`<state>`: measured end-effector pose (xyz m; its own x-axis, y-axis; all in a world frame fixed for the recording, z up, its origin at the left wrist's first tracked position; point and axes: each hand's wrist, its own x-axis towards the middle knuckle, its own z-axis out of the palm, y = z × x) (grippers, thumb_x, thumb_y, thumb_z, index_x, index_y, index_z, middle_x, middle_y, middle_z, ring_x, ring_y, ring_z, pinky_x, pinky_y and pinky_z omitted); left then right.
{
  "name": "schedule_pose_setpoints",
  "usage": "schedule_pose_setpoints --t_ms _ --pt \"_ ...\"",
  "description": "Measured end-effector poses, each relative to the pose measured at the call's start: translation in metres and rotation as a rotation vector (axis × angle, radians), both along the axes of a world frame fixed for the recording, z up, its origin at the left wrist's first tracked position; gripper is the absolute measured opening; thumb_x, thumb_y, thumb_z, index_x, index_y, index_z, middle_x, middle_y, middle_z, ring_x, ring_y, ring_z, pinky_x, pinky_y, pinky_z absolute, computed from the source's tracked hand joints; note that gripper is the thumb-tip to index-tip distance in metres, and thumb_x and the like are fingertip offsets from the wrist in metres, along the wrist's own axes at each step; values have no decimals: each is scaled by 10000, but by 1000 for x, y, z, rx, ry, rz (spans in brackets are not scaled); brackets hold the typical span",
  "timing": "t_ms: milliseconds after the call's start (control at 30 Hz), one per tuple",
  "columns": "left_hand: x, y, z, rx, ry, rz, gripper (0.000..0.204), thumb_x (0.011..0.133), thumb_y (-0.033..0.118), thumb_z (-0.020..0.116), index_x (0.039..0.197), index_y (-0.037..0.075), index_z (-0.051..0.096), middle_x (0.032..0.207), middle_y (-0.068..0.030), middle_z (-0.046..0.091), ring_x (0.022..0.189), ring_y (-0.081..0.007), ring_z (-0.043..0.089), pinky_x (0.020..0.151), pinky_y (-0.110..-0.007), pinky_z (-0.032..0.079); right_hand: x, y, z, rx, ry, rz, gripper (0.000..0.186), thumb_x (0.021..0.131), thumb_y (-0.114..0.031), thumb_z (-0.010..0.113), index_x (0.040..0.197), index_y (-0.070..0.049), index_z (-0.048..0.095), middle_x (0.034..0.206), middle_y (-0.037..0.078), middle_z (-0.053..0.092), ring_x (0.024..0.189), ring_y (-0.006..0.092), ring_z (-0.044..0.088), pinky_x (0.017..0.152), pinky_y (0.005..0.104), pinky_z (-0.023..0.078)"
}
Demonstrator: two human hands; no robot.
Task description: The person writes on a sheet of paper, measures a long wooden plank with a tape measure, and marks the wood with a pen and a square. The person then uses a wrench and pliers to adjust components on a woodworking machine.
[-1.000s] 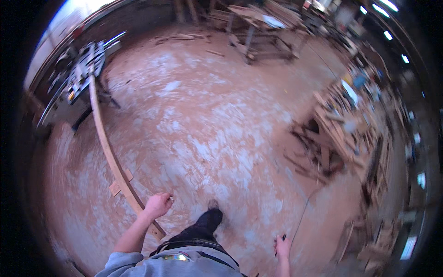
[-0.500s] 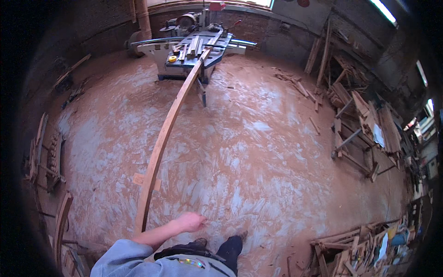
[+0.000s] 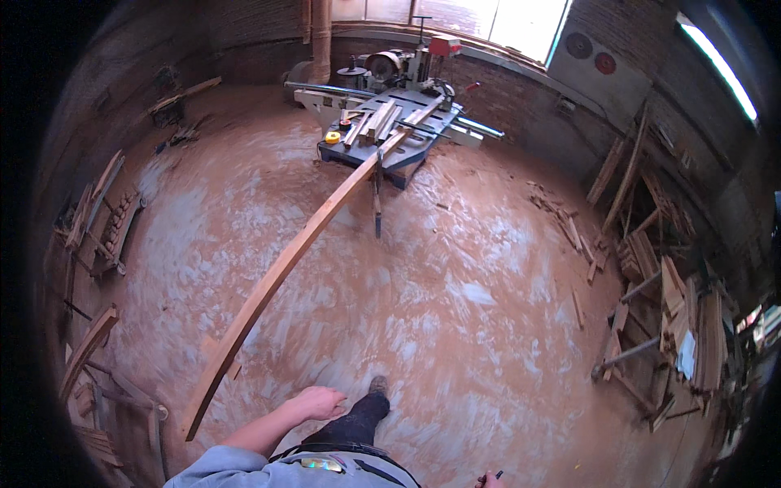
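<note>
My left hand point(image 3: 319, 403) hangs in front of my body at the end of a bare forearm. Its fingers are loosely bent and slightly apart, with nothing seen in them. Nearest to it is a long wooden beam point(image 3: 281, 272), apart from the hand, running from the lower left up to the machine table point(image 3: 411, 165). At the bottom edge my right hand point(image 3: 490, 481) shows only in part, closed on a small dark pen-like thing point(image 3: 499, 473). Several short wood strips point(image 3: 378, 122) and a yellow tape measure point(image 3: 333, 137) lie on the machine table.
Sawdust covers the floor point(image 3: 423, 301). A short board point(image 3: 221, 355) lies beneath the beam's near part. Racks of timber point(image 3: 679, 325) stand at right, with offcuts point(image 3: 573, 232) near them. Trestles point(image 3: 122, 398) and a curved piece of wood point(image 3: 88, 350) are at left.
My view has turned and moved toward the machine. The beam's near end has come into full sight at lower left. My right hand now shows at the bottom edge; one foot is forward.
</note>
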<state>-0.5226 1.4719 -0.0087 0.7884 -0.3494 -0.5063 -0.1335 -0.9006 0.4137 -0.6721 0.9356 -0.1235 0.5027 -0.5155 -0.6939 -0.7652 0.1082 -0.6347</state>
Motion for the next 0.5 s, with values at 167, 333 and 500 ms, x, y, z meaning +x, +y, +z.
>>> schedule_pose_setpoints --t_ms 167,333,500 --pt "109 12 -24 45 98 86 393 895 311 584 1210 84 642 1139 -207 684 1047 -391 659 888 -503 534 129 10 -5 28 84 107 320 941 -379 596 903 -66 647 620 40 539 498 157 495 427 316 399" --pt "246 14 12 -102 -77 232 404 896 321 594 1215 77 644 1103 -205 693 1053 -390 657 901 -493 533 204 12 -39 136 198 271 343 935 -397 589 895 -63 657 604 33 506 486 152 462 418 317 375" --pt "389 25 42 -246 -249 494 386 913 302 594 1208 65 670 1122 -191 701 1065 -374 660 920 -472 531 299 -15 -86 195 241 401 334 929 -384 588 892 -59 658 609 37 506 481 156 459 415 322 371"
